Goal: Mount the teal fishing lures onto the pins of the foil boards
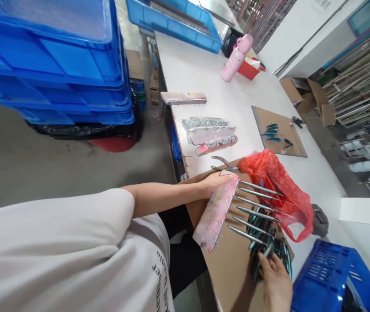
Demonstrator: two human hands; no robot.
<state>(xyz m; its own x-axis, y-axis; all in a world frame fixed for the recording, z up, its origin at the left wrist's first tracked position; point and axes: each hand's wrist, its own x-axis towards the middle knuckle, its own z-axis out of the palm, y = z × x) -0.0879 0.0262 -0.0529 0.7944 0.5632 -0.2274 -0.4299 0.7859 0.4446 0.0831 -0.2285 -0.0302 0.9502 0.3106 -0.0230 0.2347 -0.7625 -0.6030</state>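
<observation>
My left hand [213,184] is closed around one end of a pinkish, crusted block [219,210] with a foil-like edge. Several slim, pointed metallic pieces [258,213] stick out from that edge in a row. Below their tips, my right hand [276,277] pinches a slim, dark teal pointed piece [268,250] over a pile of similar glossy pieces [287,255]. The pile lies on a brown cardboard sheet [225,264]. Beside the left hand are pliers [225,164], partly under a crumpled red plastic bag [276,177].
Similar blocks [217,145] lie along the white table [201,73]. Farther off are a pink bottle [236,60], a board with teal pieces [279,130] and a blue tray [175,21]. A blue basket [328,273] stands near my right hand; stacked blue crates [55,60] stand across the floor.
</observation>
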